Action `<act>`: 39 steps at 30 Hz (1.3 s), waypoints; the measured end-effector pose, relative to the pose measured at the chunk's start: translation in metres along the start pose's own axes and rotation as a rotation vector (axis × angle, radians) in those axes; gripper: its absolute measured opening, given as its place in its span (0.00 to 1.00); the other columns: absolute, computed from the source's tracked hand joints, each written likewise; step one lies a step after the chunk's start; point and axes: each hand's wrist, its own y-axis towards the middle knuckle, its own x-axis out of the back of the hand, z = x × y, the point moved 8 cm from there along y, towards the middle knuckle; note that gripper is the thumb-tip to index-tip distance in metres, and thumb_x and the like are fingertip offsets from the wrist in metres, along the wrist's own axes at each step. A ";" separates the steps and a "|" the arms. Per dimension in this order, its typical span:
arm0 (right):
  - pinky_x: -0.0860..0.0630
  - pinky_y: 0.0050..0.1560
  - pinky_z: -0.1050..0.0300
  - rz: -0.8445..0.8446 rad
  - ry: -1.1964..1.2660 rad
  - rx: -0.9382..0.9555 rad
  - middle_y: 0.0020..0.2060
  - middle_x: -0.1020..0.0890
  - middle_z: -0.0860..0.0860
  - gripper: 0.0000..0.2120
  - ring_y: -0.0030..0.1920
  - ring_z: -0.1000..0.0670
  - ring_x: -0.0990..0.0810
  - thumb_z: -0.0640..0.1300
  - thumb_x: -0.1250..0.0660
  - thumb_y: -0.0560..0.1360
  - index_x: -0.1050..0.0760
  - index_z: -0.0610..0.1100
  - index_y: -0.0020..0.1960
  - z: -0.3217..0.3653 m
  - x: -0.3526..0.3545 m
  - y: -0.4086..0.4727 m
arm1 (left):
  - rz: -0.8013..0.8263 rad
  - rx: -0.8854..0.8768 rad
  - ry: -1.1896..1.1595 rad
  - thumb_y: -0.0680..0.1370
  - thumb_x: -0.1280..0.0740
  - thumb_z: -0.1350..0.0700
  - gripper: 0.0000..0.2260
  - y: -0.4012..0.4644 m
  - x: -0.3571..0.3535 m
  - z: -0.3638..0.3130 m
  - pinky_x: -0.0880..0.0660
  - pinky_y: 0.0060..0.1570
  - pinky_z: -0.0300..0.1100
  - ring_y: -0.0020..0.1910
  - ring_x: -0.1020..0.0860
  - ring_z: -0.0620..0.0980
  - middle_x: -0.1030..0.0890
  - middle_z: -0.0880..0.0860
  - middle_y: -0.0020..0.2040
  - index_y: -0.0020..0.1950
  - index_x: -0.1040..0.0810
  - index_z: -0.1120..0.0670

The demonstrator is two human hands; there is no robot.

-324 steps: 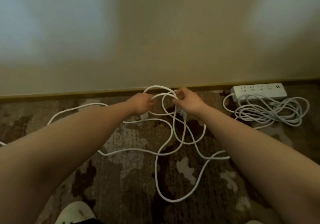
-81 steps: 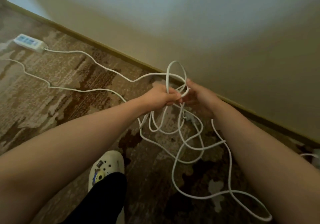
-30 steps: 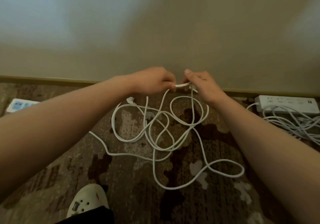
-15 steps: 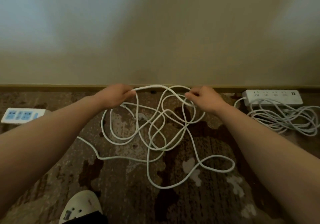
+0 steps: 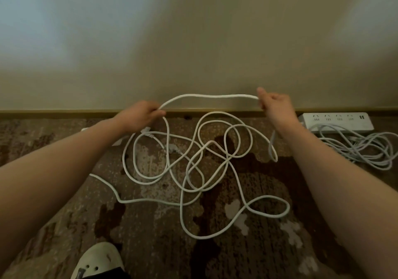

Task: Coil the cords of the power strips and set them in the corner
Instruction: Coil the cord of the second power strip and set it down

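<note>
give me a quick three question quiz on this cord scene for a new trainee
1. True or false: both hands grip the same white cord.
2. Where does the power strip with the bundled cord lie? A) on the carpet by the baseboard, at the right B) on a chair C) in the left hand
3. Fill in: the cord's loose loops lie on the ____.

Key
1. True: the left hand and the right hand each grip the white cord, a span of it raised between them.
2. A: the power strip lies by the baseboard, its bundled cord in front of it.
3. Carpet.
</note>
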 end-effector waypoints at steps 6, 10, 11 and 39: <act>0.28 0.41 0.50 0.226 -0.411 -0.044 0.35 0.20 0.46 0.19 0.40 0.43 0.21 0.55 0.43 0.83 0.22 0.46 0.42 -0.037 -0.035 -0.010 | -0.064 0.034 0.089 0.81 0.41 0.49 0.11 0.008 0.009 0.000 0.35 0.36 0.43 0.38 0.26 0.51 0.25 0.49 0.36 0.42 0.24 0.48; 0.25 0.37 0.53 0.268 -0.147 -0.003 0.41 0.17 0.47 0.18 0.35 0.48 0.19 0.59 0.42 0.81 0.24 0.45 0.54 -0.017 -0.070 -0.022 | 0.018 -0.103 0.092 0.81 0.41 0.49 0.12 0.020 0.004 -0.058 0.31 0.40 0.43 0.40 0.25 0.50 0.23 0.49 0.39 0.48 0.21 0.53; 0.25 0.35 0.56 0.232 -0.094 -0.017 0.41 0.17 0.47 0.19 0.33 0.49 0.19 0.60 0.41 0.81 0.25 0.46 0.56 -0.016 -0.069 -0.020 | 0.035 -0.145 0.096 0.81 0.41 0.49 0.12 0.020 0.004 -0.072 0.29 0.41 0.44 0.41 0.24 0.51 0.22 0.50 0.40 0.49 0.20 0.54; 0.32 0.41 0.55 0.830 -0.583 0.117 0.36 0.25 0.57 0.16 0.39 0.55 0.25 0.56 0.47 0.83 0.28 0.53 0.42 -0.059 -0.131 -0.076 | 0.110 0.264 0.114 0.74 0.34 0.41 0.16 0.002 -0.053 0.017 0.29 0.33 0.42 0.39 0.23 0.48 0.21 0.53 0.45 0.49 0.26 0.53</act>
